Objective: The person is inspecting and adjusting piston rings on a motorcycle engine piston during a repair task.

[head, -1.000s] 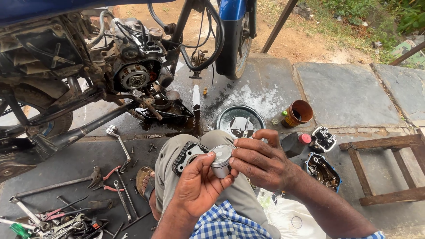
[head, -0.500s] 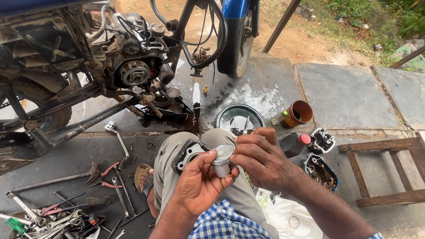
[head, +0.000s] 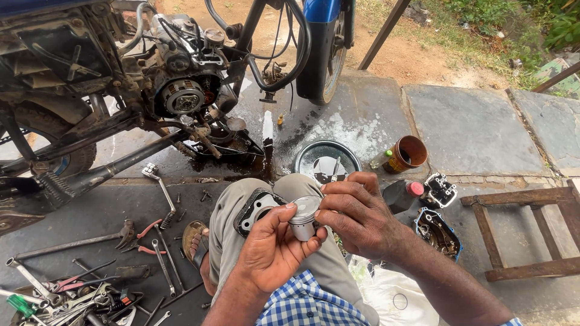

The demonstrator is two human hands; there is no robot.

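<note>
Between both hands, over the person's lap, sits a small silver piston [head: 304, 216]. Left hand [head: 272, 253] cups it from below, fingers [head: 279, 218] curled shut around its body. Right hand [head: 356, 212] closes over its top right edge, fingertips pinched at the crown rim, as if working a ring or clip; exactly what they grip is hidden. Just behind the left fingers, a black finned cylinder block [head: 257, 208] rests on the knee, bore empty. Beyond the fingers: a round metal pan [head: 327, 162] on the wet stone floor, a brown cup [head: 406, 153] beside it, a dark bottle with red cap [head: 402, 194] right of the right hand, plus an open engine cover [head: 436, 230]. Far left of the left hand: spanners and pliers [head: 151, 241] scattered on the floor. Motorcycle [head: 181, 90] stands stripped, clutch side exposed. Judging progress: engine top end is apart, piston is out and in hand, not yet in the cylinder; reassembly all remains.
</note>
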